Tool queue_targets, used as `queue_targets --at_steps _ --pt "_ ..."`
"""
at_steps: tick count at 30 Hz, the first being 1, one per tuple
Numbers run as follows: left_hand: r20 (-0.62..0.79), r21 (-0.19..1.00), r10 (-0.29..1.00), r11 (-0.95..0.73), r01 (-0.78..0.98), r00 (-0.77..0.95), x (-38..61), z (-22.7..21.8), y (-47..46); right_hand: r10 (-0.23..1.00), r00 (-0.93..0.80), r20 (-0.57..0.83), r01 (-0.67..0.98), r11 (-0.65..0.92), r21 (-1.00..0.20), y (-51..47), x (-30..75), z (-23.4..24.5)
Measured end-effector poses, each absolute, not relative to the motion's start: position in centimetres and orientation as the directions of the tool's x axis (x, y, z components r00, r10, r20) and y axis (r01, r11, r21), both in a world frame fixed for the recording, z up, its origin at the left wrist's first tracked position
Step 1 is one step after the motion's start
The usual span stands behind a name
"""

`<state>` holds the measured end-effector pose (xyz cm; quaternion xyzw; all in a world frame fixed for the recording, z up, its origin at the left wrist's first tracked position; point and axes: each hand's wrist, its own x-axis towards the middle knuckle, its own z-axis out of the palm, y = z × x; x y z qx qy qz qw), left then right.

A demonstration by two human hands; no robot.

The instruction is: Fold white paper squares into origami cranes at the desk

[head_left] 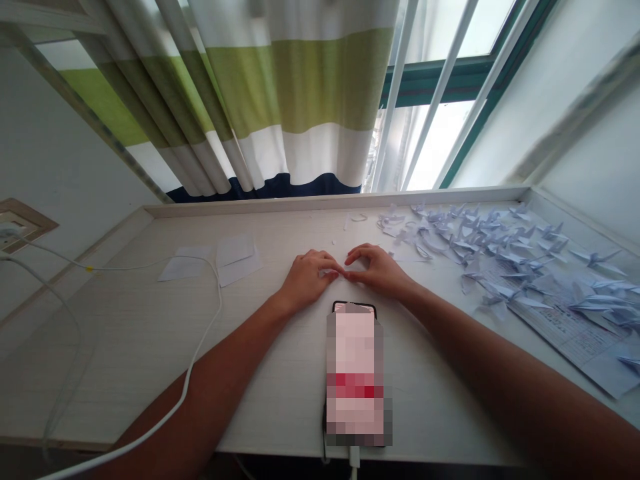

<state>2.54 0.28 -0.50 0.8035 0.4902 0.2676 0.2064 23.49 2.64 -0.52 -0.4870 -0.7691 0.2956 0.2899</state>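
My left hand and my right hand meet at the fingertips over the middle of the white desk. A small piece of white paper shows by the left fingers, and both hands pinch at it. Its shape is mostly hidden by the fingers. Just below the hands lies a phone with a blurred screen and a cable plugged into its lower end. Many folded paper cranes are heaped to the right of my right hand.
Square paper sheets lie left of my hands. A white cable runs from the wall socket across the desk and over my left forearm. A written sheet lies partly under the cranes. Paper scraps lie near the back ledge, below a curtain.
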Motion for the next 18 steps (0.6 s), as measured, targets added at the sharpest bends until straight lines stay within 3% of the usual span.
queue_targets --at_steps 6,12,18 --pt "0.254 0.431 0.851 -0.525 0.734 0.46 2.2 -0.6 -0.3 0.907 -0.393 0.153 0.606 0.38 -0.699 3.0 24.0 -0.4" --pt "0.264 0.324 0.773 -0.634 0.702 0.577 1.5 -0.7 0.2 0.865 -0.458 0.207 0.52 0.449 -0.726 2.4 25.0 -0.5" --pt "0.334 0.145 0.714 -0.684 0.715 0.616 1.7 -0.4 0.2 0.729 -0.646 0.226 0.583 0.662 -0.471 1.2 25.0 0.4"
